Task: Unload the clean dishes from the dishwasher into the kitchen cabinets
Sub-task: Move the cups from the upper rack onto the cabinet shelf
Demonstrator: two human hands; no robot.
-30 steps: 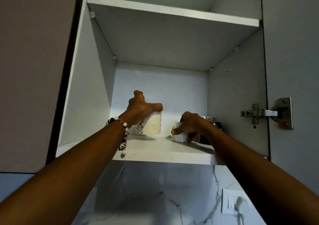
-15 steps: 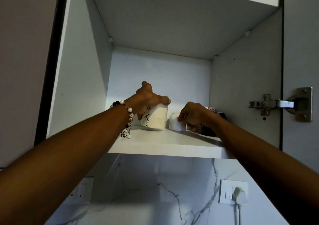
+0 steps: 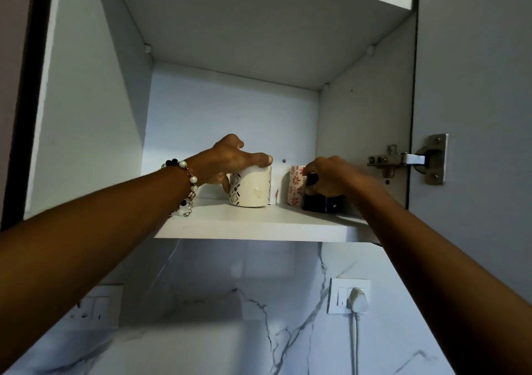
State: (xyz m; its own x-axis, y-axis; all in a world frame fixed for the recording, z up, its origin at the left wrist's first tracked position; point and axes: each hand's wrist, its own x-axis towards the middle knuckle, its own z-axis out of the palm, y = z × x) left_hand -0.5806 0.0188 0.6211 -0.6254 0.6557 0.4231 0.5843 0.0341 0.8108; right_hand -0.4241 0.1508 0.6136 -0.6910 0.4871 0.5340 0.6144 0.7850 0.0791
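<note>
Matt white shelf (image 3: 259,226) – glossy ceramic mug (image 3: 251,186) – bright metal hinge (image 3: 408,158).

No legible text, label, brand, number or sign appears anywhere in the head view. The cream mug (image 3: 251,186) on the cabinet shelf (image 3: 259,225) carries only black diamond patterning, and the mug to its right (image 3: 296,185) carries only red flower motifs; neither bears lettering. The dark mug (image 3: 324,203) at far right, the door hinge (image 3: 408,158) and the wall socket (image 3: 349,295) show no readable marking.
</note>
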